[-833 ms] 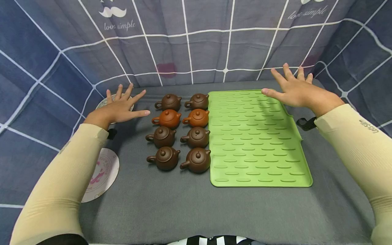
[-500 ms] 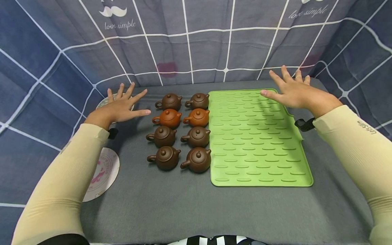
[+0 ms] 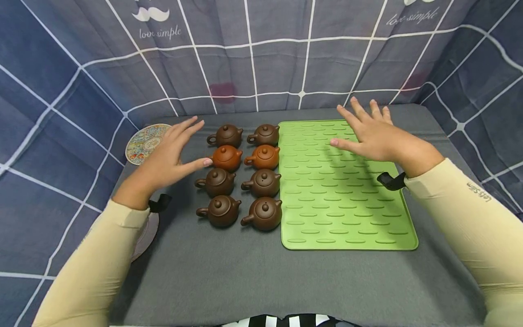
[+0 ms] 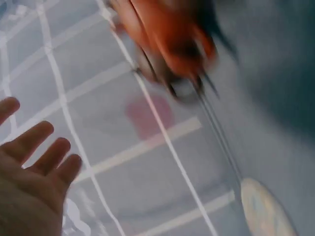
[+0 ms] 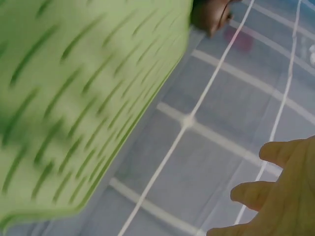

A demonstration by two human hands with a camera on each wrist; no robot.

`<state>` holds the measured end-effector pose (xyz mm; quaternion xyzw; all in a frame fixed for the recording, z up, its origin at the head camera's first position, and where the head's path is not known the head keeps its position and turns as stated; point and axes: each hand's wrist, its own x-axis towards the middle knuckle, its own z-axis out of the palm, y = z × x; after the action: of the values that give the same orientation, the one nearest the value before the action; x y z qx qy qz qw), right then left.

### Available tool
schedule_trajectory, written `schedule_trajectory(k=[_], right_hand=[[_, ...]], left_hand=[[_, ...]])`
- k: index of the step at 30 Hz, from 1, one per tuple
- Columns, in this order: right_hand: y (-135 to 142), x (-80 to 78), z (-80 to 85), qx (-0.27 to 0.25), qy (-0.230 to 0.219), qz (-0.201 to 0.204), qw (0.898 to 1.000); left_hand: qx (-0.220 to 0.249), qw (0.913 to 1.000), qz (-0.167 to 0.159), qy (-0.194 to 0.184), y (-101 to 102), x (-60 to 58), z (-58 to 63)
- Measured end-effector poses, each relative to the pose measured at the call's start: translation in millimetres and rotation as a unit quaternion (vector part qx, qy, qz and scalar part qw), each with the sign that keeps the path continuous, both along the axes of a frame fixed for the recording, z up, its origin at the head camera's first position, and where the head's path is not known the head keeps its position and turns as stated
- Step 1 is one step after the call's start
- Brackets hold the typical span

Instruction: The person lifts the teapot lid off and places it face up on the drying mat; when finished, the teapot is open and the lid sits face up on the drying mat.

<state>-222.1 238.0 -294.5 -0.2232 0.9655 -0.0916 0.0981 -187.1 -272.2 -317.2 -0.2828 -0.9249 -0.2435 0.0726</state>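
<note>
My left hand (image 3: 161, 159) hovers left of two columns of small clay teapots, fingers extended and nothing in it. In the head view its thumb tip meets the outline of the left orange-brown teapot (image 3: 227, 159); whether they touch I cannot tell. Around that pot stand dark brown teapots (image 3: 220, 182), and a second orange-brown teapot (image 3: 263, 157) is in the right column. Over the upper part of a green ridged mat (image 3: 327, 218) my right hand (image 3: 373, 136) is spread, holding nothing. The left wrist view blurs an orange-brown teapot (image 4: 167, 34).
At the back left lies a round, colourfully patterned plate (image 3: 143, 143). A pale round plate (image 3: 149, 234) is mostly covered by the left forearm. Checked curtain cloth (image 3: 278, 68) encloses the grey table (image 3: 245, 277) at the back and sides.
My left hand has moved toward the teapots and turned, uncovering the patterned plate. The right hand has shifted left and nearer, further over the green mat. Teapots and mat stay put.
</note>
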Motion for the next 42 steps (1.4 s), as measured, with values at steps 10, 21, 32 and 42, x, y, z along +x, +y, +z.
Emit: schedule_trajectory(k=[10, 21, 32, 42], right_hand=[[-63.9, 50.1, -39.3, -0.098, 0.044, 0.108, 0.988], [-117.4, 99.5, -79.8, -0.166, 0.061, 0.216, 0.96], [-134.8, 105.6, -97.1, -0.256, 0.112, 0.332, 0.901], [-138.8, 102.4, -108.5, -0.287, 0.112, 0.334, 0.891]], left_hand=[[0.241, 0.9651, -0.055, 0.086, 71.7, 85.5, -45.3], [0.209, 0.9658, -0.088, 0.126, 94.0, 112.8, -77.3], [0.08, 0.9829, -0.122, 0.113, 97.4, 119.5, -84.3], [0.054, 0.9893, -0.089, 0.102, 100.9, 121.9, -86.9]])
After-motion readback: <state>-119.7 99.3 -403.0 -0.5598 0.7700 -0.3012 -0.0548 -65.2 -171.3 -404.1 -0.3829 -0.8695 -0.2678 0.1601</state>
